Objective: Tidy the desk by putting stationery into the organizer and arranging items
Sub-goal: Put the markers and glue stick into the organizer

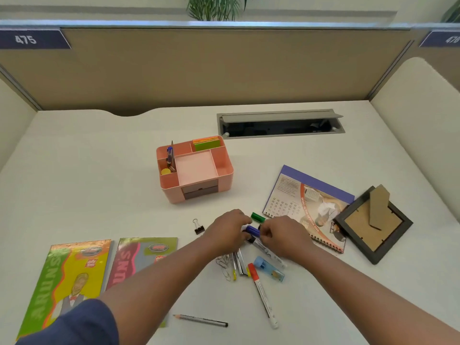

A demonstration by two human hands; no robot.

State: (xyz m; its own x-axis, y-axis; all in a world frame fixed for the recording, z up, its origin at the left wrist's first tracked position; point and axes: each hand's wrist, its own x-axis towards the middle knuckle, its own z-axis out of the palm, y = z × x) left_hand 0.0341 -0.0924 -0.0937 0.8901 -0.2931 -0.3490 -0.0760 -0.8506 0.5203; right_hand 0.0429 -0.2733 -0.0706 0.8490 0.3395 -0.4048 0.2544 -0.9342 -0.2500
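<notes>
Closest to you, a gray pencil [201, 320] lies flat on the white desk [99, 170]. Just past it is a marker with a red cap [262, 292], lying apart from the pencil. On your left are two bright booklets [74, 277], side by side.

A bit farther, a small pile of stationery sits in the middle: paper clips [224, 265], some thin pens [239, 263] and a blue sharpener [270, 268].

Both of your hands meet over that pile. Your left hand [227, 232] has its fingers curled around a blue-capped marker [254, 231]. Your right hand [283, 235] pinches the same marker from the other side. A green cap [257, 216] peeks out just behind your fingers. A black binder clip [199, 227] sits near your left hand.

To the right, a spiral calendar [298, 202] lies flat, and a dark photo frame [373, 225] lies face down, touching its corner.

Farther back is the pink organizer [224, 170], well apart from your hands. It holds a blue pen [169, 155], and sticky notes [206, 143].
</notes>
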